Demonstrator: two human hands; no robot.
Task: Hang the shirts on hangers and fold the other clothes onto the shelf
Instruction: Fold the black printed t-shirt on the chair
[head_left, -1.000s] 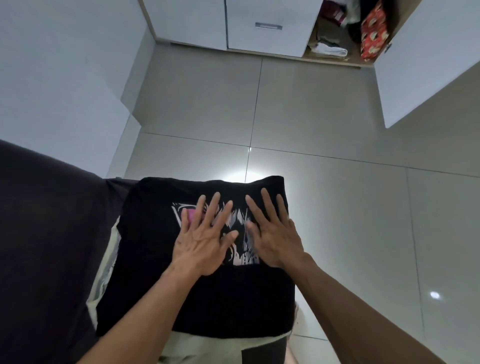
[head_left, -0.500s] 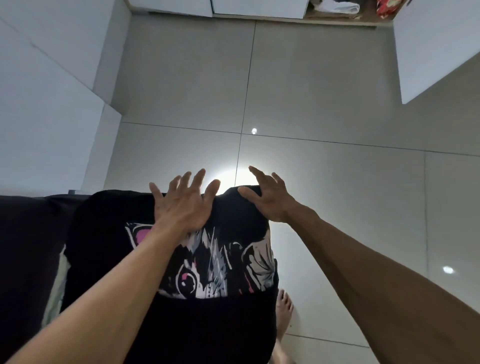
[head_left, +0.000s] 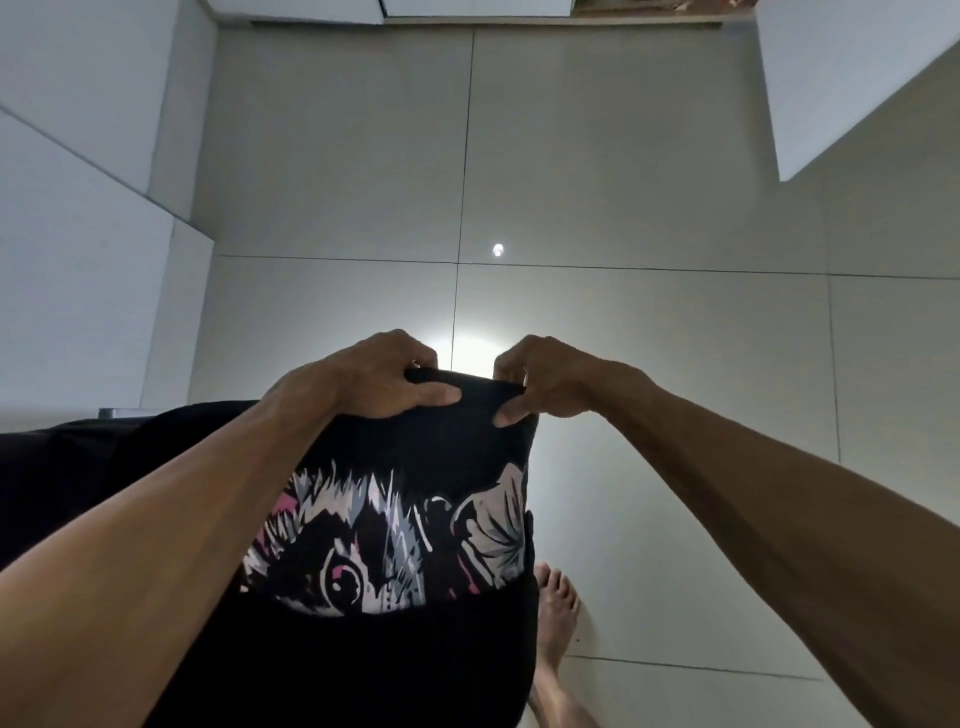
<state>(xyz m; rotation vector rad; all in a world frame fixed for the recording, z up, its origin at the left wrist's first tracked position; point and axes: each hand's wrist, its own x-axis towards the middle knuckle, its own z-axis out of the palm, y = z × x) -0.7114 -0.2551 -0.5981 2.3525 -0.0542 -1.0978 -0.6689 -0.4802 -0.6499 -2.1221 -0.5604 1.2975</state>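
My left hand (head_left: 374, 376) and right hand (head_left: 545, 382) both pinch the far edge of the black printed shirt (head_left: 395, 545), thumbs on top, fingers curled under, the two hands equally near it. The shirt lies toward 6 o'clock from my hands, long axis 12 to 6, its left part on the dark sofa (head_left: 67, 467). At 12 o'clock the wardrobe (head_left: 467, 8) barely shows, contents cannot be told.

Both forearms are bare with no sleeves, the left hand (head_left: 363, 376) and right hand (head_left: 550, 379) ungloved, one foot (head_left: 557, 613) unshod.
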